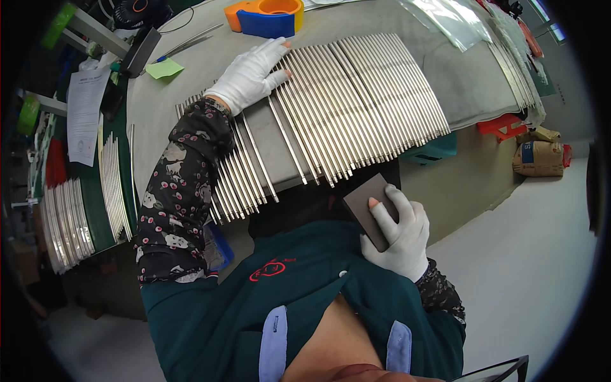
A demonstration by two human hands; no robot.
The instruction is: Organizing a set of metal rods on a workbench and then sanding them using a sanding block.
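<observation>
Many thin, shiny metal rods (369, 95) lie side by side across the grey table, their near ends reaching past its front edge. My left hand (248, 75), in a white glove with bare fingertips, rests over the rods toward the far side, fingers stretched and thumb apart. Under and beside the left forearm is a looser group of rods (238, 184), with gaps between some of them. In front of my body, my right hand (404, 235), gloved the same way, grips a flat dark grey-brown block (369, 207). The block is apart from the rods.
An orange, yellow and blue tape dispenser (264, 18) stands beyond the rods. Tweezers (191, 44) and a green sticky note (164, 69) lie at far left. Clear plastic bags (449, 22) are at far right. More rods (67, 223) rest on the left side.
</observation>
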